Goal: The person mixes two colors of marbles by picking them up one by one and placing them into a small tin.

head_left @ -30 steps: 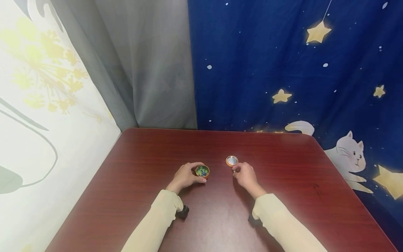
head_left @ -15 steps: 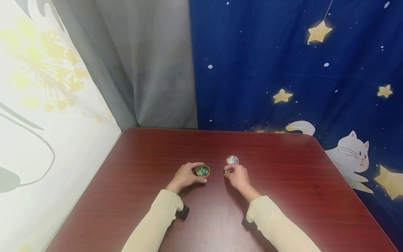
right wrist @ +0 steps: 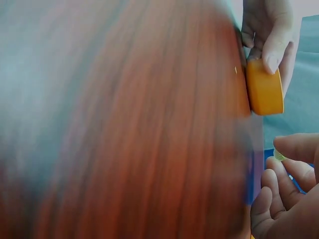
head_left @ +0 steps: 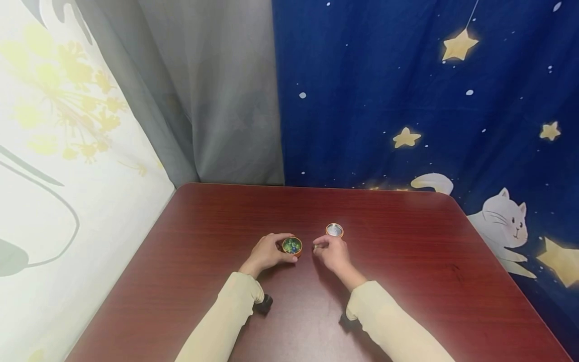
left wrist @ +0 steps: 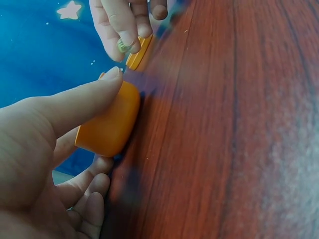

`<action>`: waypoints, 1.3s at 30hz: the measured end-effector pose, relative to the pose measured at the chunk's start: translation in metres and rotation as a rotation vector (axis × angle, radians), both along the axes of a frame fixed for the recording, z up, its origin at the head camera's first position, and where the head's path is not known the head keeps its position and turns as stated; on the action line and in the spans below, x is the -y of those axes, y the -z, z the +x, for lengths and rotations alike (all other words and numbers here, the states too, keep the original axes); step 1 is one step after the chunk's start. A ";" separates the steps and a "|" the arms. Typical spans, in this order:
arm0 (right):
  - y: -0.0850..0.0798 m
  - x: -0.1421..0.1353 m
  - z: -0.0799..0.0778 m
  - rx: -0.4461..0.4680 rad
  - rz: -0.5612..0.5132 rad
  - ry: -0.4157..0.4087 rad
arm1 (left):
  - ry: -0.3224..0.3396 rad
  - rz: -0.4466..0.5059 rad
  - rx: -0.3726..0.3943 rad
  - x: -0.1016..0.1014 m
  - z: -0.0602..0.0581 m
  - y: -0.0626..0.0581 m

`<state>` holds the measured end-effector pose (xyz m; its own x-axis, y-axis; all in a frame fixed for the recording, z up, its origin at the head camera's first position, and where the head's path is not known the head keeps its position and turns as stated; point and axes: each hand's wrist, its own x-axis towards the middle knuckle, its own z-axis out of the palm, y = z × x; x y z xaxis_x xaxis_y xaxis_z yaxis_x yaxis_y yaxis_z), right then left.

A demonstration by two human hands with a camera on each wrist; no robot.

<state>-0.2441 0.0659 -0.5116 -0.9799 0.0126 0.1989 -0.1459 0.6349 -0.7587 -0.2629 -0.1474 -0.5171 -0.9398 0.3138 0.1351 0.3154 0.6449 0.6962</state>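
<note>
A small round orange tub (left wrist: 113,122) stands on the table, gripped by my left hand (head_left: 267,251) with the thumb on one side and fingers on the other. Inside it, the head view shows several small green and blue pieces (head_left: 291,245). Just to the right, my right hand (head_left: 333,255) pinches a small pale green, see-through-looking piece (right wrist: 279,156) between thumb and forefinger, a little way from the tub. Its exact kind is too small to tell. Behind the right hand lies a shallow orange lid (left wrist: 140,51) with a silvery inside.
The dark red wood-grain table (head_left: 217,211) reaches back to a grey curtain (head_left: 235,100) and a blue star-patterned curtain (head_left: 353,100). A pale printed cloth (head_left: 81,201) hangs along the left side. Dark wrist devices show under both cuffs.
My right hand has moved left from beside the lid toward the tub, carrying the small green piece. The left hand and the tub have stayed in place.
</note>
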 end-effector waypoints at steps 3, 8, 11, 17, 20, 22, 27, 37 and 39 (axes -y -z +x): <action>0.001 0.004 0.000 0.009 -0.041 -0.012 | -0.001 -0.002 -0.003 0.000 0.000 0.000; 0.003 0.012 0.000 0.017 -0.119 -0.029 | -0.001 0.002 -0.009 0.000 0.000 0.000; 0.002 0.017 0.000 0.037 -0.165 -0.030 | 0.004 0.008 -0.012 0.000 0.000 0.000; 0.002 0.026 -0.001 0.076 -0.268 -0.046 | 0.022 0.021 -0.004 0.000 0.000 -0.002; 0.002 0.030 -0.001 0.078 -0.295 -0.060 | 0.023 0.018 0.002 0.000 0.000 -0.003; 0.003 0.031 -0.001 0.073 -0.300 -0.068 | 0.020 0.016 0.008 -0.001 -0.001 -0.003; 0.003 0.032 -0.003 0.091 -0.312 -0.076 | 0.019 0.015 0.017 -0.001 -0.002 -0.003; 0.002 0.031 -0.004 0.125 -0.295 -0.077 | 0.006 0.006 0.031 -0.002 -0.001 -0.003; 0.002 0.031 -0.004 0.123 -0.299 -0.081 | 0.006 0.007 0.033 -0.002 -0.001 -0.003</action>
<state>-0.2479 0.0347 -0.5137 -0.9966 -0.0261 0.0787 -0.0828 0.3720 -0.9245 -0.2638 -0.1450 -0.5142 -0.9419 0.3187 0.1063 0.2962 0.6383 0.7105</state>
